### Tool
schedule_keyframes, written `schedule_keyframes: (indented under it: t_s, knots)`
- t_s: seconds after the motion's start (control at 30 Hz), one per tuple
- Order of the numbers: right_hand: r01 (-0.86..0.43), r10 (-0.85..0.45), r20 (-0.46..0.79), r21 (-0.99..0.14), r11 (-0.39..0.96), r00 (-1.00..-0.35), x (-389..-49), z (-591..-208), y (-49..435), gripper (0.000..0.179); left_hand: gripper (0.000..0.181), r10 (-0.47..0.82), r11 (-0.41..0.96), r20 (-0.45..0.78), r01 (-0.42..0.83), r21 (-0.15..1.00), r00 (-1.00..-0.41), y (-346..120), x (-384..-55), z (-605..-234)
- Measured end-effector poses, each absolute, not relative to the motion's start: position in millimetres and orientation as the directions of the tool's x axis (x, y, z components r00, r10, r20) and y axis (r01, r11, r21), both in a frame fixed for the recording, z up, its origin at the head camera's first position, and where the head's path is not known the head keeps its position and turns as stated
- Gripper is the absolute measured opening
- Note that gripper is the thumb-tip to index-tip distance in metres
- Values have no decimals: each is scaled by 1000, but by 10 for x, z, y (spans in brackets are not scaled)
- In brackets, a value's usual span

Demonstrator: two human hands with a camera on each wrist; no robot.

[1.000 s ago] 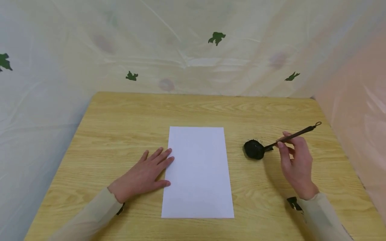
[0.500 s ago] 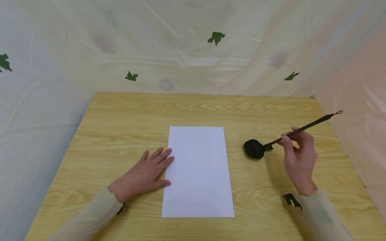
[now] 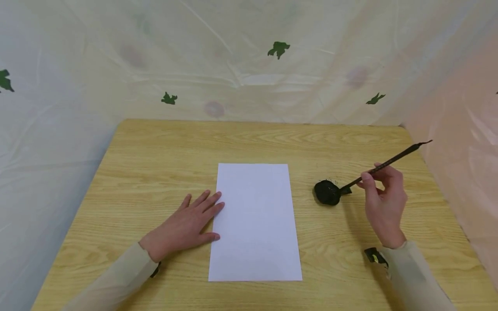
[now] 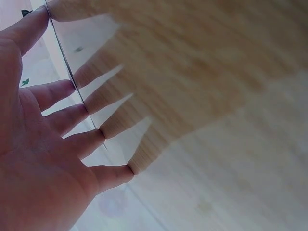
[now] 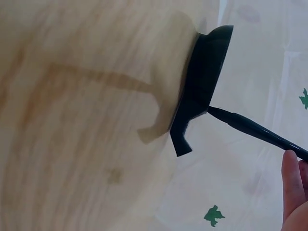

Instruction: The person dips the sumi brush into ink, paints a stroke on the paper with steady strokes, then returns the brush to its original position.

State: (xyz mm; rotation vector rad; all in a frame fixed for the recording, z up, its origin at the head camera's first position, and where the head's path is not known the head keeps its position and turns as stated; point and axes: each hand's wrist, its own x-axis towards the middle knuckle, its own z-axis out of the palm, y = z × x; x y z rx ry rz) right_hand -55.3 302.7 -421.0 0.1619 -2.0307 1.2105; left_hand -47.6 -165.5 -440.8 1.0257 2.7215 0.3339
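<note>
Right hand (image 3: 385, 203) pinches brush (image 3: 404, 154), likely light, stiff, best held mid-shaft; lower end at dish (image 3: 326, 193) toward counter's (image 3: 249, 142) right edge; left hand (image 3: 180, 229) spread wide, touching paper (image 3: 254, 222).

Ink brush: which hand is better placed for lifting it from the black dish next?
Probably the right: the right hand pinches the ink brush, its tip at the black dish. The left hand lies spread farther away, touching the left edge of the white paper.
</note>
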Motion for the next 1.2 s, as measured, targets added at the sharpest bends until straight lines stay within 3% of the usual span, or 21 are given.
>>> schedule_keyframes:
  t_s: [1.2]
  knots:
    - [-492, 231, 714, -644, 585, -661, -515, -4149, 2980, 35, 83, 670, 730, -123, 620, 288, -732, -1657, -481, -4403]
